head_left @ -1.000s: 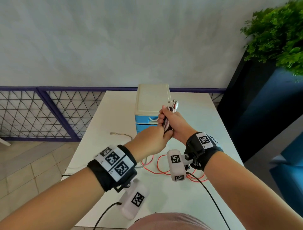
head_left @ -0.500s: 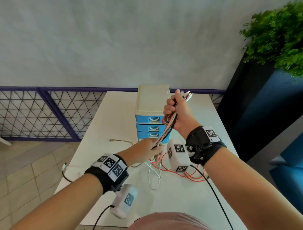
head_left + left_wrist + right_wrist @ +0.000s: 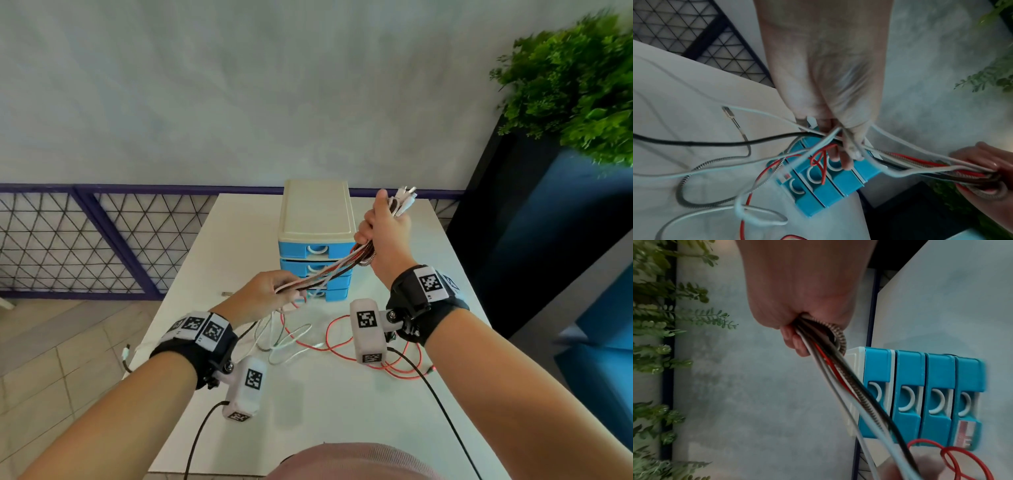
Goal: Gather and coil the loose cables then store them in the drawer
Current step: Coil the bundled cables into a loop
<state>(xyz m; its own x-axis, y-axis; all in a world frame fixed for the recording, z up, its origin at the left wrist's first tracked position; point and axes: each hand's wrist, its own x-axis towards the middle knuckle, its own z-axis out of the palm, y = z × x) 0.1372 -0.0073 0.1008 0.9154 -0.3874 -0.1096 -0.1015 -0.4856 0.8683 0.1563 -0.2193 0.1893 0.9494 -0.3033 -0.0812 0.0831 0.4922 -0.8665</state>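
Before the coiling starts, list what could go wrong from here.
1. The red cable lies in crossed loops with the white cable on the table; pulling may knot them.
2. The cable bundle stretches from right hand to left hand, right in front of the drawer unit, whose drawers look closed; neither hand is free.

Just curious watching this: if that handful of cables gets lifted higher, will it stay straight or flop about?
Probably floppy: the cable bundle sags between the right hand and the left hand, and its tails lie in loose loops on the table. It looks light; one fist holds it up. The loops may tangle.
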